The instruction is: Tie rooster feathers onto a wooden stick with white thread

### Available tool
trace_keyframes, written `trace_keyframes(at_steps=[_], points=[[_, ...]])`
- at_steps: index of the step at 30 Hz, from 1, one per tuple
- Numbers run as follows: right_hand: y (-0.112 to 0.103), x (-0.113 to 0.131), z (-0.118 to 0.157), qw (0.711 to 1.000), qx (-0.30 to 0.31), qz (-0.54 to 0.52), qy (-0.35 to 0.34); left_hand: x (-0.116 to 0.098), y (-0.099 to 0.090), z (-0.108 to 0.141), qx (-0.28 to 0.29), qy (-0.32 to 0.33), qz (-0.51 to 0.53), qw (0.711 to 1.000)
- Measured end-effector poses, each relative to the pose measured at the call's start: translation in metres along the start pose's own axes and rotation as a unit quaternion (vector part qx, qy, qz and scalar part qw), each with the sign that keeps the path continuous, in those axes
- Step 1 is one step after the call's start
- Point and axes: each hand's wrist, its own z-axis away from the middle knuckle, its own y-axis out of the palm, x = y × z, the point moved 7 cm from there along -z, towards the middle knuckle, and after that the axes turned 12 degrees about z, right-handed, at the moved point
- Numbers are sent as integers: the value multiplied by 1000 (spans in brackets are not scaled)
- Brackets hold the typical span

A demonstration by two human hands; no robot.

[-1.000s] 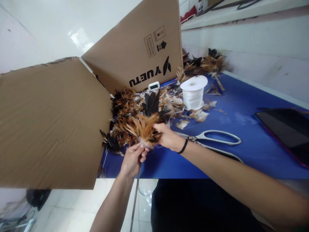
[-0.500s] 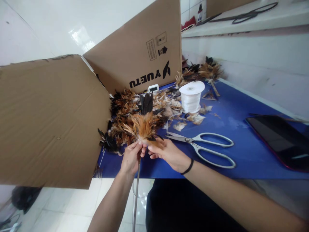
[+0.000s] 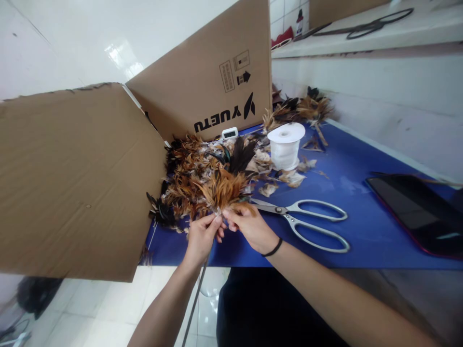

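Observation:
Both my hands meet at the base of a feather bunch (image 3: 224,188) with orange-brown plumes and long black ones on top. My left hand (image 3: 205,233) pinches that base, where a thin stick (image 3: 195,301) runs down past the table's edge. Against the bunch's lower right side, my right hand (image 3: 251,226) has its fingers closed on the feathers. Just right of the right hand lie scissors (image 3: 287,212) with pale metal handles. A white spool of ribbon (image 3: 286,147) stands behind them. Loose feathers (image 3: 184,178) are heaped behind and left of my hands.
Cardboard panels (image 3: 213,77) stand upright at the left and back of the blue tabletop (image 3: 347,168). A small white digital device (image 3: 229,133) rests by the back panel. A dark phone (image 3: 415,207) lies at right. More feather bunches (image 3: 311,108) sit at the back, below a white ledge (image 3: 427,29).
The feather bunch has tipped and shifted to the right, and its stick now slants down to the left. Both hands have moved slightly, still at its base.

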Motion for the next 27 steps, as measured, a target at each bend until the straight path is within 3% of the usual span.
trace_keyframes(at_steps=[4, 7, 11, 16, 21, 27], points=[[0, -2, 1, 999, 34, -2, 26, -9, 1, 2, 10, 43, -137, 990], [1, 3, 5, 998, 59, -15, 23, -22, 5, 5, 7, 112, -230, 967], [-3, 3, 10, 998, 30, -2, 58, -33, 13, 10, -8, 175, -244, 954], [-10, -6, 12, 994, -40, -46, 91, -22, 20, 17, -24, 190, -257, 947], [-18, -14, 16, 992, -64, -62, 94, -12, 31, 22, 26, 194, -305, 932], [-32, -18, 23, 994, -87, -9, 73, -19, 39, 20, 62, 127, -232, 962]])
